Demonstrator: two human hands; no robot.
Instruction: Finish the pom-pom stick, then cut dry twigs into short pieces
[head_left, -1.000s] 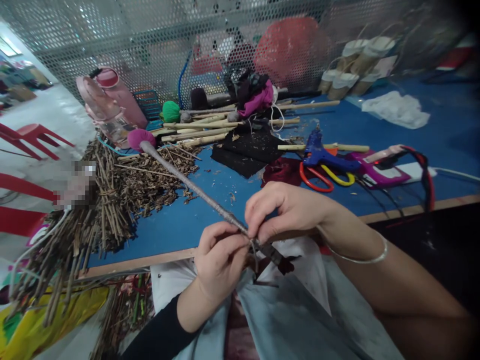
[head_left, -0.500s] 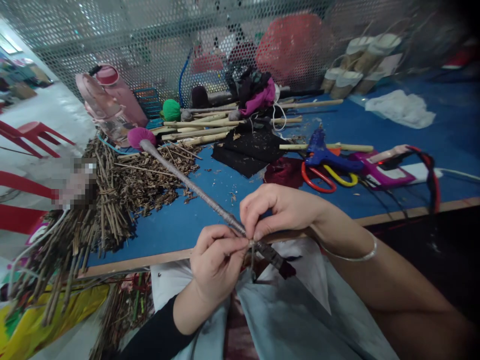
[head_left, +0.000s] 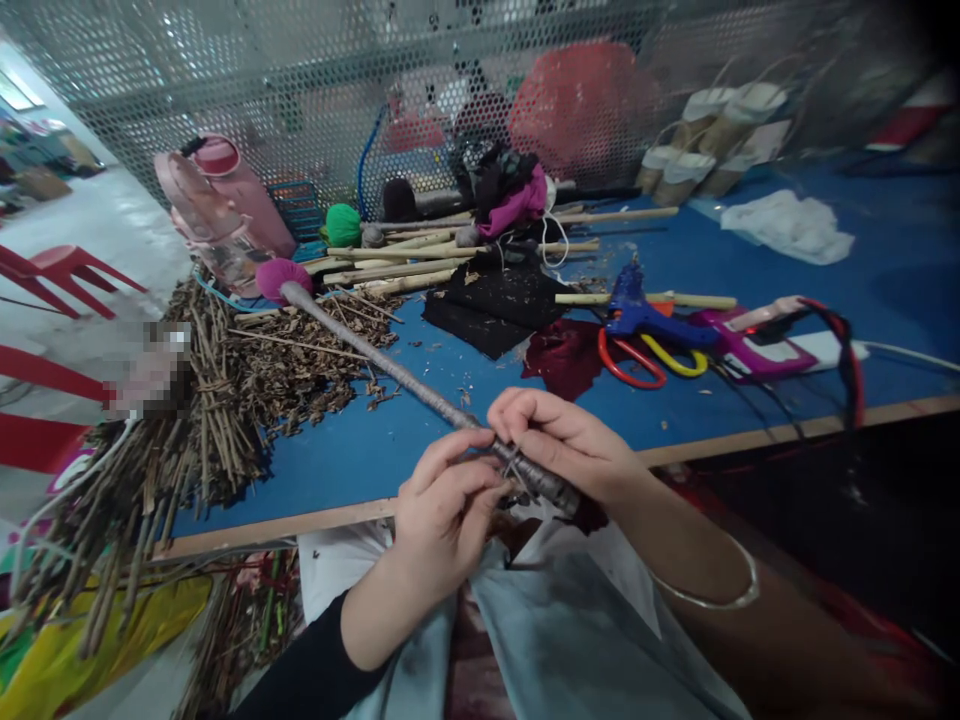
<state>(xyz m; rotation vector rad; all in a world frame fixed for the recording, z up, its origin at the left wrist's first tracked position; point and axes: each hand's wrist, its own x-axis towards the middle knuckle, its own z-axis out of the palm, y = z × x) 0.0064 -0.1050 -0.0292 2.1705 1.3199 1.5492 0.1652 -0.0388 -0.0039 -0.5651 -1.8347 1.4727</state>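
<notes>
A long stick (head_left: pixel 390 372) wrapped in grey cord slants across the table edge, with a magenta ball (head_left: pixel 283 282) at its far end. Its thicker near end lies over my lap. My right hand (head_left: pixel 570 440) is closed over the stick near that end, thumb and fingers pressed to the wrapping. Beneath and beside it, my left hand (head_left: pixel 450 505) is closed, its index finger against the stick and its thumb by a thin loose strand (head_left: pixel 517 468). Whether the left fingertips pinch the strand or the stick is partly hidden.
On the blue table (head_left: pixel 322 465) stand scissors (head_left: pixel 630 360), a blue glue gun (head_left: pixel 637 310), black cloth (head_left: pixel 491 310) and dark red cloth (head_left: pixel 562 360). A twig bundle (head_left: pixel 214 410) lies left, pink bottles (head_left: pixel 244 195) behind it. Several pale sticks (head_left: pixel 405 270) lie farther back.
My right hand has shifted down along the stick, its thumb and fingers now over the wrapping. The left hand has turned slightly and moved a little right. The strand lies across the stick.
</notes>
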